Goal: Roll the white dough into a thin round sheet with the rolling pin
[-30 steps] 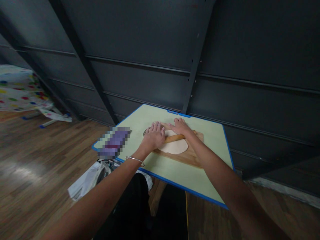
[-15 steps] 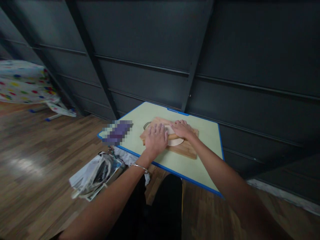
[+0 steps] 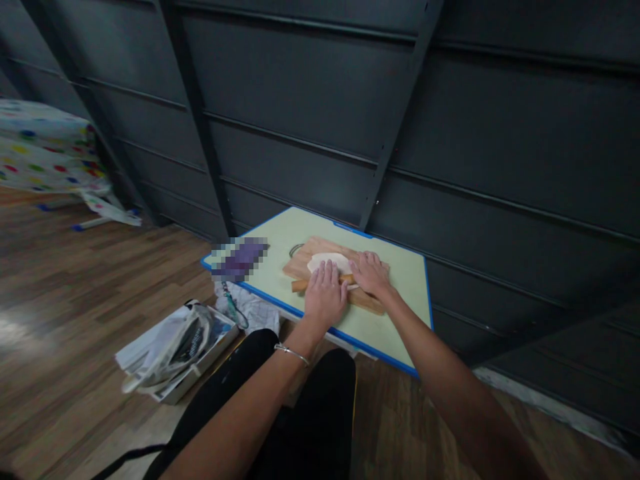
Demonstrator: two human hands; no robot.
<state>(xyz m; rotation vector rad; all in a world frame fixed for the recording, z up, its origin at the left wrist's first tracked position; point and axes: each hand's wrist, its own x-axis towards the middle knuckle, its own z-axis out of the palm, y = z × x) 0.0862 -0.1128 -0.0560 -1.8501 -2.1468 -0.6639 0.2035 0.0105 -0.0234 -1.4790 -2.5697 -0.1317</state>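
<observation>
A pale, flat sheet of dough lies on a wooden cutting board. Across the dough and board rests a wooden rolling pin, its left end sticking out. My left hand lies on the pin with fingers stretched forward and palm down, the thumb pointing right. Farther right, my right hand also presses flat on the pin, fingers extended and hiding its right end. Neither hand wraps round the pin. Part of the dough under the pin and hands is covered.
The board sits on a pale green table with a blue rim. A blurred-out purple item lies at its left end. A box with bags and papers stands on the floor at left. A dark panelled wall rises behind.
Both hands have moved nearer to me over the board, with the rolling pin rolling under them. More dough shows beyond the pin. The camera view has shifted slightly.
</observation>
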